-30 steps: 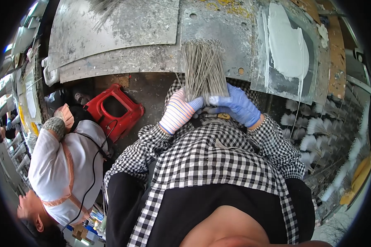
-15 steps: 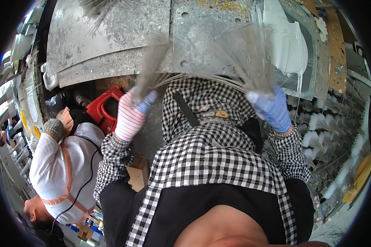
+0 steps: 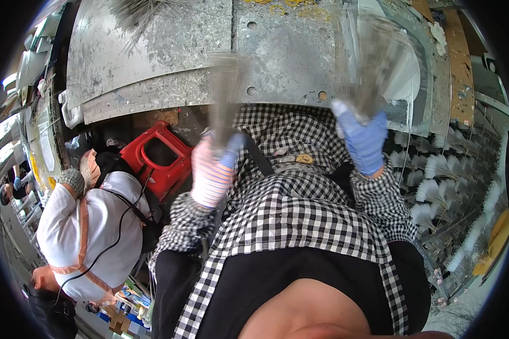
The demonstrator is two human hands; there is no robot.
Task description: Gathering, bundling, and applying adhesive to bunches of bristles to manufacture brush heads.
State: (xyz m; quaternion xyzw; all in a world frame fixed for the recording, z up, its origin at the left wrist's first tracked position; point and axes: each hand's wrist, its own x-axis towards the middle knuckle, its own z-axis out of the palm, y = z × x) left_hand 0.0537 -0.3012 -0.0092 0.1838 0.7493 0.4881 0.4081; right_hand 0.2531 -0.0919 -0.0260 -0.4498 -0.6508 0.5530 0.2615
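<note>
My left hand [image 3: 214, 172], in a white glove with orange stripes and blue fingertips, is closed around a bundle of thin grey wires [image 3: 227, 85]. The wires point up, away from me, over the near edge of the metal worktable [image 3: 288, 62], and are blurred by motion. A second bundle of grey wires [image 3: 376, 62] is gripped in my right hand [image 3: 365, 141], which wears a blue glove. That bundle spreads somewhat at its far end, in front of a slab of white paste [image 3: 406, 85]. The two bundles are apart.
More thin wires [image 3: 138, 14] lie at the far left of the table. To the left are a red stool [image 3: 181, 150] and a person in white [image 3: 96, 226] at work. Racks of wire fans with white tips [image 3: 435, 186] stand at my right. A checked apron covers my lap.
My left hand has moved right and slightly toward me, and its bundle stands straighter. The wires that stretched between my hands no longer span the gap. My right hand has shifted slightly left.
</note>
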